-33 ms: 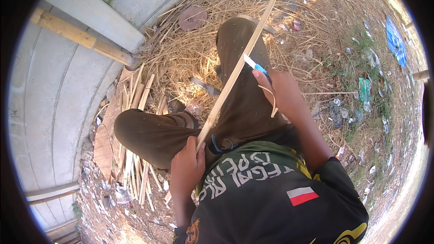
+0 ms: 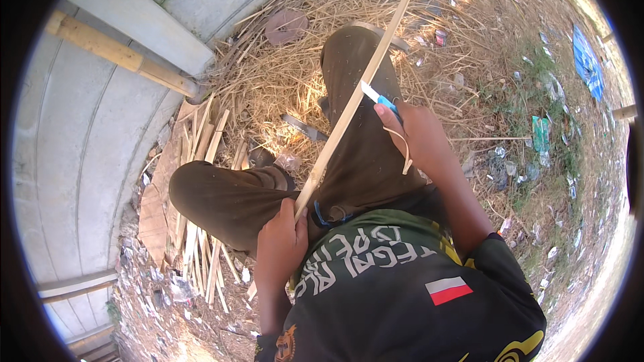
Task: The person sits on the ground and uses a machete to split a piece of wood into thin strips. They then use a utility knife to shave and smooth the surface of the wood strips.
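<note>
A long, pale bamboo strip runs slantwise from my lap, across my right thigh, to the top edge of the view. Its near end is gripped by my left hand, fingers closed, close to my waist. In my right hand is a knife with a blue handle and a short bright blade. The blade touches or nearly touches the strip's right edge above my thigh. A thin pale cord hangs from my right hand.
Cut strips lie in a pile on brown cardboard to my left. Dry shavings cover the ground ahead. A grey panel wall with a bamboo pole stands at left. Scattered litter and a blue sheet lie at right.
My left hand has shifted very slightly upward with the strip's near end. The knife and my right hand look almost unmoved.
</note>
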Demonstrator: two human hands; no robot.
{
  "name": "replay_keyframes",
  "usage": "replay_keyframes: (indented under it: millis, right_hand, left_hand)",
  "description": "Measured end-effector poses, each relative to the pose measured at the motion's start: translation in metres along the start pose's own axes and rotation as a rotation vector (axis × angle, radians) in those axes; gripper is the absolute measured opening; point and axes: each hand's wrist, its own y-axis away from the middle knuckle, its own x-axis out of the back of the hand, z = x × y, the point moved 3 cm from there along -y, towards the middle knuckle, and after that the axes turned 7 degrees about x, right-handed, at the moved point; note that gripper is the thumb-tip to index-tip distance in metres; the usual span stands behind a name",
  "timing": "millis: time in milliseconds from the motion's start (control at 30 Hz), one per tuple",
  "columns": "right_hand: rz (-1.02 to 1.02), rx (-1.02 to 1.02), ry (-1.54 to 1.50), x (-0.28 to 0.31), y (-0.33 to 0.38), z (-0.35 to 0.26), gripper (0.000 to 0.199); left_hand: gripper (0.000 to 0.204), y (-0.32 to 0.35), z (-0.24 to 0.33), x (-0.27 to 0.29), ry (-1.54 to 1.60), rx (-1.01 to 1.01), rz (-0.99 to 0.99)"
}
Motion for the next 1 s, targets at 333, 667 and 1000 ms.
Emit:
replay_keyframes:
  millis: [333, 667, 1000]
  right_hand:
    - [0.022, 0.101, 0.127, 0.003, 0.005, -0.010, 0.059]
    - [0.010, 0.044, 0.158, -0.004, 0.005, -0.010, 0.059]
    - [-0.003, -0.020, 0.163, -0.007, 0.005, -0.015, 0.063]
  left_hand:
    - [0.024, -0.066, 0.038, -0.023, 0.072, -0.208, 0.033]
    - [0.026, -0.087, 0.059, -0.029, 0.082, -0.214, 0.045]
    - [0.029, -0.080, 0.054, -0.024, 0.164, -0.175, -0.047]
